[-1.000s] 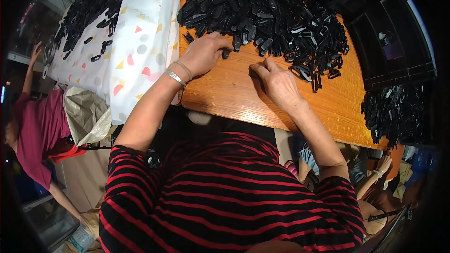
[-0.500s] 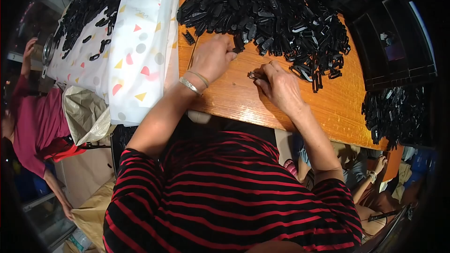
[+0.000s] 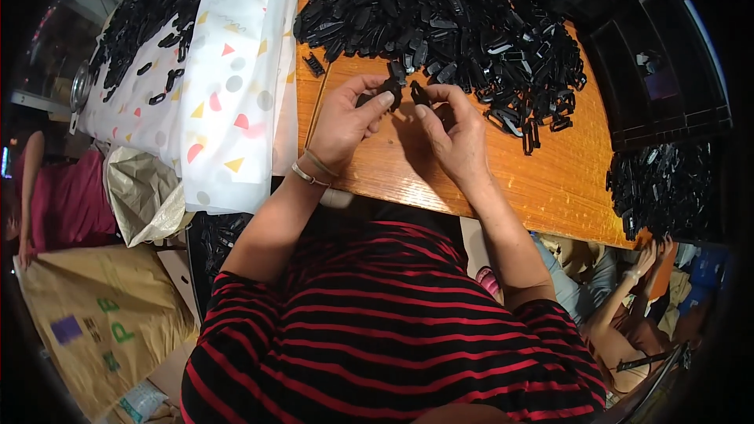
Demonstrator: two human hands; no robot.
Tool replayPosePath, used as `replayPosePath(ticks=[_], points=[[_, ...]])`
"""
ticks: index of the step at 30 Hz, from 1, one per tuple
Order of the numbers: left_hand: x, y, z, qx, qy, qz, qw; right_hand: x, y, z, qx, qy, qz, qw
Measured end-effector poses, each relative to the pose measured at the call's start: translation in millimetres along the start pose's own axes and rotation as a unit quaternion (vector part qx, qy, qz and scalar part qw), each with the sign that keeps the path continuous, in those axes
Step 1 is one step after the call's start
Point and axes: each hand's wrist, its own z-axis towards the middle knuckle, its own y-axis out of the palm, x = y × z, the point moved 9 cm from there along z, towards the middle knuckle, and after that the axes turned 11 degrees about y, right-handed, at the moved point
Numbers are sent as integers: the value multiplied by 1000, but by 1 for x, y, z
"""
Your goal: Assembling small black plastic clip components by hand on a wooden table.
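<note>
My left hand grips a black plastic part between thumb and fingers, just in front of the near edge of the pile. Another dark piece appears to sit inside its curled fingers, though I cannot make out how many are there. Across a small gap, my right hand pinches a smaller black plastic piece that points toward the left one. Both hands are above the orange-brown wooden table. Beyond them spreads a large heap of black plastic parts, long and narrow with openings in some.
A lone ribbed black part lies left of the heap. White patterned sheeting covers the left side, with more black parts on it. At right stands a black crate. One person handles a brown sack at left; another's hands show lower right.
My left hand has drawn back from the heap with a black part. My right hand has lifted its piece and moved left toward it. The person at left has raised the brown sack.
</note>
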Motion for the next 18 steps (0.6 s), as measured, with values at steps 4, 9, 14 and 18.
replayPosePath(ticks=[4, 9, 14, 18], points=[[15, 10, -6, -9, 18, -4, 1000, -7, 4, 1, 8, 2, 35, 999], [20, 11, -7, -20, 59, -11, 998, -8, 9, 1, 6, -8, 41, 999], [22, 10, -8, -16, 96, 37, 995, -6, 13, -3, 1, -31, 14, 999], [14, 14, -15, -9, 46, 23, 999, -11, 12, -6, 9, -57, -7, 998]])
